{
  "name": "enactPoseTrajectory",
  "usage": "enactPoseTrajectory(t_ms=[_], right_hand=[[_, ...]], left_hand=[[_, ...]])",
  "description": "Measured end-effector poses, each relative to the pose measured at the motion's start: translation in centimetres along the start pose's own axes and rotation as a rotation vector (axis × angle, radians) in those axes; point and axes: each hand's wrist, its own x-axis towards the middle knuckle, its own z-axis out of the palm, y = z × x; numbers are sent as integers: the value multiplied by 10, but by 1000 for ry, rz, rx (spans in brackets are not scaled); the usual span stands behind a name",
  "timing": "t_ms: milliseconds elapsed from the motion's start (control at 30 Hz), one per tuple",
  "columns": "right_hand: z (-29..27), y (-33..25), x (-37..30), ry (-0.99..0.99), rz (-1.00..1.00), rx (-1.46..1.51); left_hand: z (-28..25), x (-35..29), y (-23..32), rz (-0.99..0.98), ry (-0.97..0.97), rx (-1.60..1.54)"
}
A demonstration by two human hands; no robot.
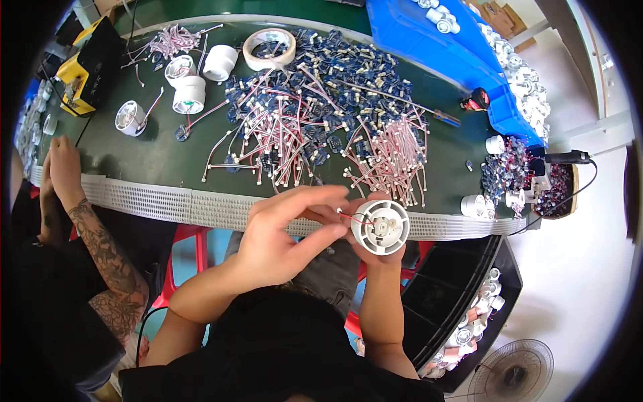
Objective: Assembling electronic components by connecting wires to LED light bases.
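The right grip (365,253) is wrapping around a white round part (381,228) and holding it from below and behind, with its open, spoked end facing up. The left grip (274,234) is reaching in from the left side of that part. Its thumb and fingers are coming close together around thin red and black wires (349,218), which are poking out of the part. A little white plug (339,211) is showing right at these fingertips. I cannot tell if the left grip is really pinching the wires or just touching them.

Past both grips, a green counter (181,157) is carrying lots of things. Just ahead of the right grip, one bunch of red and white wires (395,157) is lying, and another bunch (281,144) is lying ahead of the left grip. Farther off, a big pile of little blue boards (362,60) is spreading out, and a roll of tape (270,63) is resting by it. A screwdriver (447,118) is lying ahead and to the right of the right grip. Well to the left of the left grip, another person's hand (63,164) is resting near the counter's edge.
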Motion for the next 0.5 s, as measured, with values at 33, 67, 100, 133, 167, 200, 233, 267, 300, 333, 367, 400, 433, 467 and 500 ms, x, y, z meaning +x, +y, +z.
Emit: enactPoseTrajectory(t_ms=[33,67,100,133,167,200,233,267,300,333,367,400,433,467,500], right_hand=[[3,3,0,31,-20,34],[2,1,-1,44,7,3],[1,3,-1,40,3,-27],[-1,5,-1,37,-1,-56],[-3,5,-1,37,29,-73],[-3,6,-2,94,53,-130],[-1,7,-2,150,79,-185],[11,5,2,143,52,-317],[16,2,2,225,114,-487],[20,-7,0,300,176,-656],[34,-14,0,366,212,-877],[44,-16,-5,348,60,-1022],[49,-14,-9,388,-89,-1135],[50,-14,-12,327,-170,-1249],[55,-15,-11,271,-255,-1360]], left_hand=[[0,1,0,25,-44,19],[2,3,1,21,18,17],[1,3,1,17,19,19],[-1,2,0,43,47,10],[-1,2,-1,69,81,3],[-2,1,-2,65,87,8],[-3,1,-2,61,96,-3],[-5,1,-1,57,112,-6],[-6,3,-4,67,86,32],[-5,2,-6,21,50,34],[-5,3,-8,-23,21,40],[-5,5,-12,1,-44,101],[-4,3,-15,0,-51,97],[-2,0,-20,0,-66,89],[2,-3,-24,-6,-60,79]])
